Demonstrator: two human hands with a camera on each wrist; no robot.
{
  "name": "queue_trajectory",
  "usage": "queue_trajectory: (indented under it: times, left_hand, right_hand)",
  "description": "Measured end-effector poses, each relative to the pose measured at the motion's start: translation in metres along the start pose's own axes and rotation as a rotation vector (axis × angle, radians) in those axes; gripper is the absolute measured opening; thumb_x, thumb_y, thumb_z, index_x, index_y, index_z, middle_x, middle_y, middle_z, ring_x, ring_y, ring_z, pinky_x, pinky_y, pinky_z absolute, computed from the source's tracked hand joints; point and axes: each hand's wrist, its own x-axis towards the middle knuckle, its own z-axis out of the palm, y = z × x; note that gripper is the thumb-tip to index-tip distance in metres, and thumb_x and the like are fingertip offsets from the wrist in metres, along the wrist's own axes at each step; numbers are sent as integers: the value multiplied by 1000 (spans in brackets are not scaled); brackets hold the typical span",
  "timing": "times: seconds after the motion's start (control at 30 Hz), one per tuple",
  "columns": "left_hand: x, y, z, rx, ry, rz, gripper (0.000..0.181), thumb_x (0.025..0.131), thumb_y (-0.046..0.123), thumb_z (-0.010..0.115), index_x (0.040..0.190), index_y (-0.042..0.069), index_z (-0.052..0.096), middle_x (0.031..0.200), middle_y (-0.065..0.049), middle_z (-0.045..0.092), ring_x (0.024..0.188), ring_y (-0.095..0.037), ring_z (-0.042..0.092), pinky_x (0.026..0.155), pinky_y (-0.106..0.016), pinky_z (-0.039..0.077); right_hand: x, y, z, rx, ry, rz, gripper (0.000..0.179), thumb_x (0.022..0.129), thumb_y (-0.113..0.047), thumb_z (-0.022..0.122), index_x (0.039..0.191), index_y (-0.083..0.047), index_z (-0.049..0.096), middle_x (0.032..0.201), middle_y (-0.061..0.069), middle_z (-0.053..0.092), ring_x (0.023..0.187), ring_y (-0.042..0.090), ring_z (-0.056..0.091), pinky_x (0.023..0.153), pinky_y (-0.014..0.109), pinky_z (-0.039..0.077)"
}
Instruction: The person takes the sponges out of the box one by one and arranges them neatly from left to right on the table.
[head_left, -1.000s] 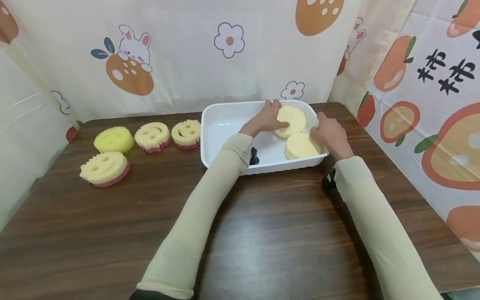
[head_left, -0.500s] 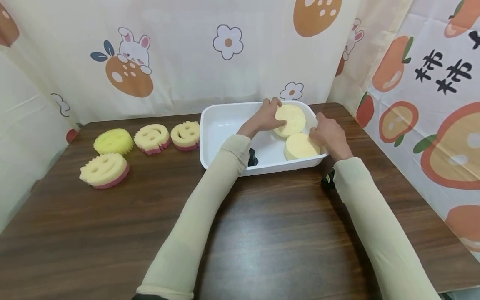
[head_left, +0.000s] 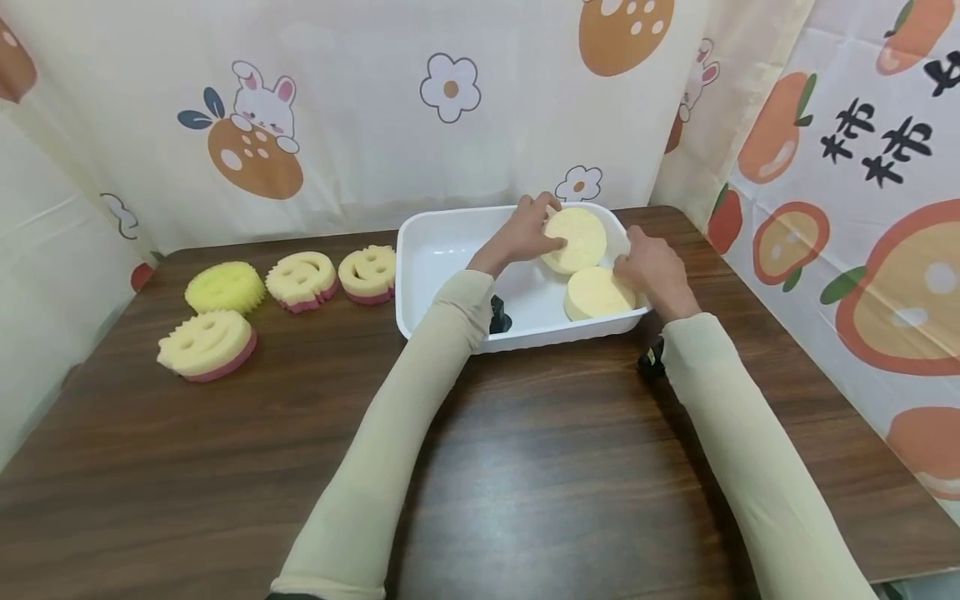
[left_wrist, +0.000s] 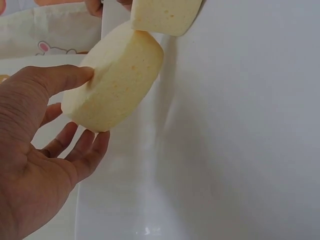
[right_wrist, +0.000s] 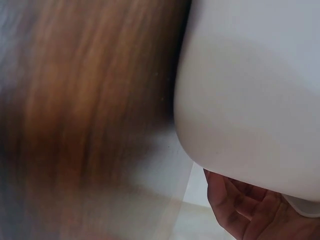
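Note:
In the head view a white plastic tray (head_left: 438, 262) holds two round, pale yellow sponges. My left hand (head_left: 517, 237) pinches the far sponge (head_left: 581, 237), which leans tilted at the tray's back right. Seen from the left wrist, the thumb presses one face of this sponge (left_wrist: 117, 82) while the fingers reach round its lower edge. The front sponge (head_left: 596, 292) lies just below it, touching or overlapping it. At the tray's right end my right hand (head_left: 656, 271) grips the rim, thumb side close to the front sponge. Its curled fingers (right_wrist: 230, 200) show beyond the tray wall (right_wrist: 245, 100).
To the left of the tray are a bright yellow scalloped sponge (head_left: 225, 287) and three smiley-face sponges with pink undersides, one of them a smiley sponge (head_left: 204, 343) nearest the front. The brown wooden table (head_left: 315, 433) meets a printed curtain (head_left: 360, 142) at the back.
The whole head view has shifted slightly. Both hands keep their places on the sponge and the tray.

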Motion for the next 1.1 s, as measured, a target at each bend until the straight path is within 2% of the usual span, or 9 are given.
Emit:
queue_trajectory:
  times: [0.33, 0.5, 1.1]
  left_hand:
    - [2, 0, -5, -80, 13, 44, 55, 88, 22, 73, 137, 17, 48, 138, -15, 40, 129, -24, 50, 104, -32, 47]
    - [1, 1, -5, -110, 22, 61, 53, 87, 21, 73, 135, 18, 51, 136, -15, 41, 128, -25, 50, 103, -32, 47]
    - [-2, 9, -3, -44, 41, 99, 48, 89, 21, 71, 134, 17, 53, 133, -14, 45, 123, -25, 52, 101, -33, 50]
  right_hand:
    - [-1, 1, -2, 0, -13, 3, 58, 97, -25, 40, 149, 0, 28, 130, 32, 53, 104, 40, 54, 93, 60, 46]
    - [-1, 2, 0, -22, 24, -17, 56, 95, -24, 40, 146, -1, 32, 129, 32, 55, 106, 43, 57, 91, 60, 46]
    - [-2, 2, 1, -15, 36, -11, 53, 96, -22, 42, 145, -3, 34, 131, 29, 55, 106, 40, 57, 93, 60, 47]
